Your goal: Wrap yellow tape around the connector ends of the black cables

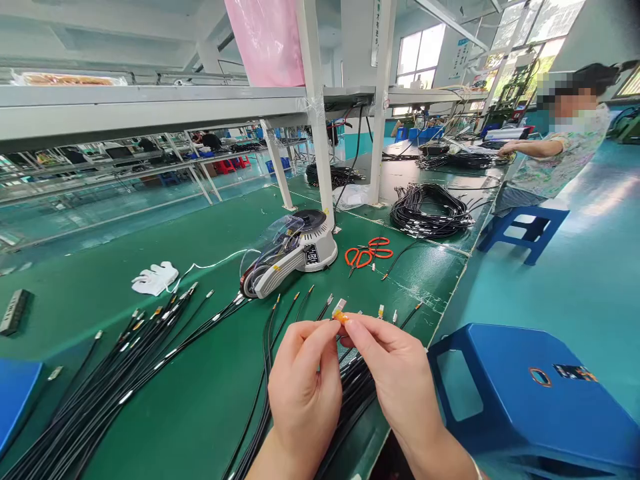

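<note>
The left hand (303, 387) and right hand (400, 373) meet above the near edge of the green-matted workbench (210, 380), and both pinch one orange-banded cable connector (340, 313). It stands just above the fingertips (327, 327), its pale tip pointing away from the person. On each hand, the thumb and forefinger press together on the orange band, while the remaining fingers curl in loosely below. The exact finger contact is partly hidden by the hands themselves.

The connector's black cable runs down between the hands into a bundle of black cables (353, 393) lying along the near edge. Working this close to the band gives fine control, and a firm, even pinch from both sides should keep the small part from twisting or slipping.

Further cable ends fan out just beyond the hands. A larger black cable bundle (125, 360) lies to the left, and an electric tape dispenser (293, 253) and orange-handled scissors (367, 255) sit toward the far side of the mat. White gloves (155, 278) lie left of the dispenser. A blue stool (525, 393) stands beyond the right edge.
</note>
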`<state>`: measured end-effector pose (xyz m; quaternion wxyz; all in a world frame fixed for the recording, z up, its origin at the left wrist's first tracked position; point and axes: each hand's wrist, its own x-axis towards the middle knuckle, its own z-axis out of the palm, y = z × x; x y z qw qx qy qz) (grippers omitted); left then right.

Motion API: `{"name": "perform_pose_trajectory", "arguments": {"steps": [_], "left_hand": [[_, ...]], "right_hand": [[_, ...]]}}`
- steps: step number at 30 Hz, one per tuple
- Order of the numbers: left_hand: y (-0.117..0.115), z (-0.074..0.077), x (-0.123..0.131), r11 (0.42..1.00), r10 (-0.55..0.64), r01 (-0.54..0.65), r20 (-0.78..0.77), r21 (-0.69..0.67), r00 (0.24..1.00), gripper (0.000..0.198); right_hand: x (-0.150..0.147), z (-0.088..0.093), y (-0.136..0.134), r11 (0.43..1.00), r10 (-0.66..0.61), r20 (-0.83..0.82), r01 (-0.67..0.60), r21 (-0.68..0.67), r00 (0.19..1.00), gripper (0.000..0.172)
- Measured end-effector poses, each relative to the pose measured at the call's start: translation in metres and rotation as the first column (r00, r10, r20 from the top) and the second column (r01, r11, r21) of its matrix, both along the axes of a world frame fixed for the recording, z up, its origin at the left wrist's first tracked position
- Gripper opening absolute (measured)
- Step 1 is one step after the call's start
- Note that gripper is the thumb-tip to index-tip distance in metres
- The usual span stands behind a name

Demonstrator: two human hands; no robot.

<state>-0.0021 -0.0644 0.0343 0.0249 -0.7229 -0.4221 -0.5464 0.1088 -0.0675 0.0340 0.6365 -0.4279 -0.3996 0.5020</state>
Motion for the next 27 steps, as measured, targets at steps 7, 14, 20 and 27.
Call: {"name": "perform_pose_trajectory", "arguments": {"steps": [7,14,20,27], "left_hand": [[0.0008,-0.0032,-0.0015,1.000,0.021,-0.021,-0.010,-0.010,1.000,0.028],[0.0005,-0.0039,-0.0023,0.999,0.034,-0.034,-0.010,-0.022,0.999,0.028],[0.0018,-0.0015,-0.0023,0.999,0.045,-0.045,-0.029,-0.002,0.999,0.028],[0.0044,-0.0018,-0.0021,0.998,0.054,-0.053,-0.029,0.037,0.998,0.027]], "right_hand": [[-0.0016,-0.0013,0.0010,1.000,-0.008,-0.026,0.008,0.001,1.000,0.013],[-0.0033,-0.0005,0.0008,1.000,-0.004,-0.036,0.005,0.007,0.999,0.014],[-0.0048,0.0003,0.0026,1.000,-0.004,-0.059,0.004,0.001,0.998,0.016],[-0.0057,0.0040,0.0040,1.000,0.012,-0.109,-0.013,-0.004,0.994,0.015]]}}
